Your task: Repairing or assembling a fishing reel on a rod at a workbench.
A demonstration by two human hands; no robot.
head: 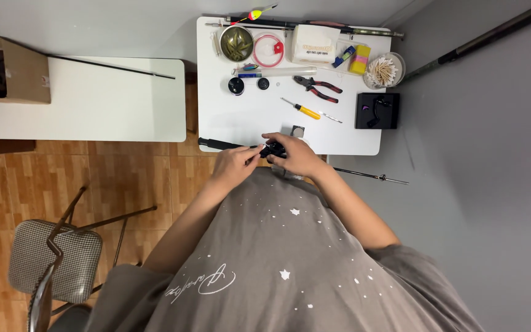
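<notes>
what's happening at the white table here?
A person in a grey shirt works at the near edge of the small white table. Both hands meet on a small black part: the right hand cups it, the left hand pinches at its side. What the part is can't be told. Further back lie red-handled pliers, a yellow-handled screwdriver, a tub of cotton swabs and a black box, all untouched.

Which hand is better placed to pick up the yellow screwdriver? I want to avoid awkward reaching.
Probably the right hand: the yellow screwdriver lies just beyond it, nearer than the left hand.
</notes>
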